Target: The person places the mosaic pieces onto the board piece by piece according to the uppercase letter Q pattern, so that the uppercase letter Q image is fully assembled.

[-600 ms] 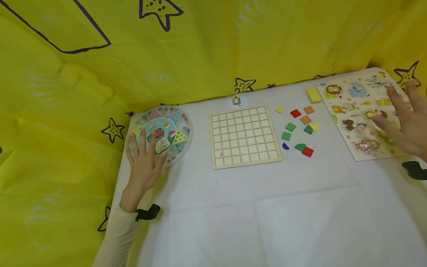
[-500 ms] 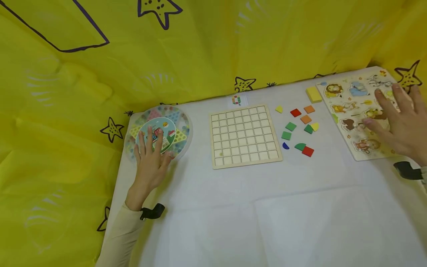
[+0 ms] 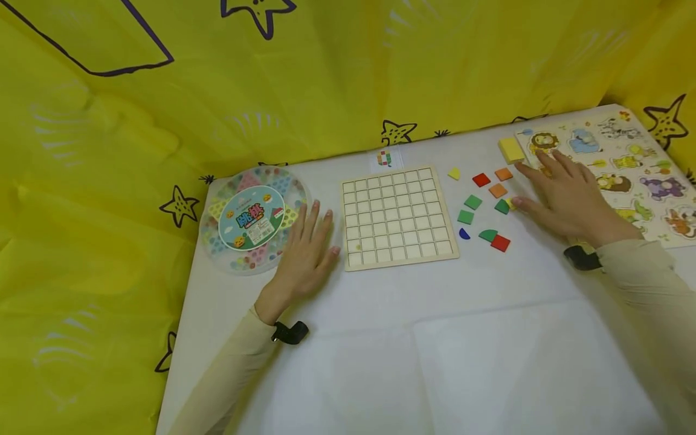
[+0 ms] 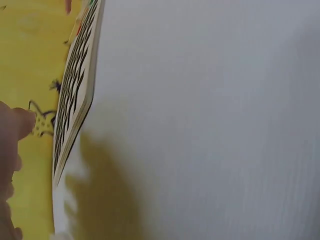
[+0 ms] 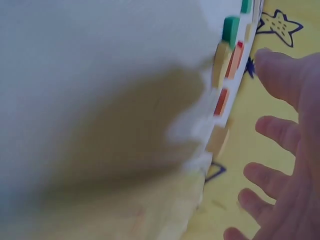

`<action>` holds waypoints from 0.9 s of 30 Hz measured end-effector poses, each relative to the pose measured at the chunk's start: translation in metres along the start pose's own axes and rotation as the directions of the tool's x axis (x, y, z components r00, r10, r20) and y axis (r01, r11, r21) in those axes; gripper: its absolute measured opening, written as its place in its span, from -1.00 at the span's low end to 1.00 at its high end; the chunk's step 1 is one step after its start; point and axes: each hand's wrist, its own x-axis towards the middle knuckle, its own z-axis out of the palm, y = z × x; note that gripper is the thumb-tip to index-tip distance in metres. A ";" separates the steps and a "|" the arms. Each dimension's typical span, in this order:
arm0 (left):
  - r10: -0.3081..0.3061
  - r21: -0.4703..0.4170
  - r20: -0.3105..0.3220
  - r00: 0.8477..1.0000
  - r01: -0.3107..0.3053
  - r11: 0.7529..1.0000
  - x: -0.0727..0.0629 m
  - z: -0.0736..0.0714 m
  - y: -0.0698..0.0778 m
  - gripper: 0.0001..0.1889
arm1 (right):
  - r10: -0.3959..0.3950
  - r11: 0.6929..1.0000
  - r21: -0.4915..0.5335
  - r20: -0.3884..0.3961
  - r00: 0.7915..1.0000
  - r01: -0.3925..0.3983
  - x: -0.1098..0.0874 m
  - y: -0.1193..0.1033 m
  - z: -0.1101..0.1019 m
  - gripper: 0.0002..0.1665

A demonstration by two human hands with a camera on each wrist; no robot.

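Note:
My left hand (image 3: 304,257), fingers spread, hovers between the round game box (image 3: 252,217) and the wooden grid board (image 3: 399,217); its shadow falls on the cloth in the left wrist view. Nothing is in it. My right hand (image 3: 571,196) is also spread and holds nothing, above the left edge of the animal puzzle board (image 3: 669,187). Its thumb tip overlaps a small yellow piece in the head view, but the right wrist view shows the fingers raised off the table. Near it lie loose flat pieces: red squares (image 3: 500,243), orange squares (image 3: 497,191), green pieces (image 3: 472,202) and a blue half-round (image 3: 464,234).
Behind the grid board lies a small pattern card (image 3: 385,159). A yellow block (image 3: 510,150) stands beside the puzzle board's back corner. White cloth (image 3: 380,362) covers the table, and a yellow printed curtain (image 3: 326,78) hangs along its back and left side.
Both hands have moved inward: the left went right, off the round game box toward the grid board. The right went left from over the puzzle board toward the coloured pieces.

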 end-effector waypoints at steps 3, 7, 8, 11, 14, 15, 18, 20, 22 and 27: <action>0.024 -0.026 0.046 0.999 -0.023 0.999 0.005 0.011 0.009 -0.24 | -0.026 0.998 0.061 -0.008 1.000 0.026 0.022 -0.015 0.004 -0.21; 0.011 -0.077 0.067 0.998 -0.006 0.997 0.009 0.022 0.018 -0.20 | -0.043 0.991 0.127 -0.040 0.998 0.048 0.049 -0.033 0.010 -0.27; 0.004 -0.078 0.063 0.998 0.001 0.997 0.010 0.024 0.020 -0.19 | -0.047 0.990 0.134 -0.046 0.998 0.053 0.055 -0.036 0.012 -0.29; -0.004 -0.075 0.036 0.999 0.007 0.997 0.011 0.028 0.024 -0.17 | -0.050 0.987 0.149 -0.047 0.998 0.057 0.073 -0.045 0.015 -0.34; -0.002 -0.051 -0.006 1.000 0.002 0.999 0.010 0.031 0.026 -0.17 | -0.024 0.986 0.166 -0.004 1.000 0.025 0.088 -0.052 0.018 -0.35; 0.001 -0.051 -0.015 1.000 -0.002 0.999 0.010 0.031 0.027 -0.18 | -0.016 0.986 0.169 0.008 1.000 0.014 0.091 -0.054 0.019 -0.35; 0.009 -0.058 -0.029 1.000 -0.011 0.998 0.009 0.032 0.027 -0.18 | 0.021 0.981 0.190 0.044 0.999 -0.029 0.100 -0.060 0.021 -0.37; 0.009 -0.067 -0.029 1.000 -0.010 0.998 0.008 0.033 0.026 -0.18 | 0.038 0.980 0.195 0.055 0.998 -0.048 0.104 -0.063 0.023 -0.39; 0.005 -0.083 -0.027 1.000 -0.007 0.997 0.008 0.034 0.026 -0.16 | 0.054 0.979 0.195 0.065 0.996 -0.066 0.106 -0.066 0.023 -0.40; -0.008 -0.129 -0.015 1.000 0.006 0.992 0.007 0.036 0.025 -0.10 | 0.066 0.982 0.174 0.069 0.995 -0.077 0.109 -0.071 0.024 -0.47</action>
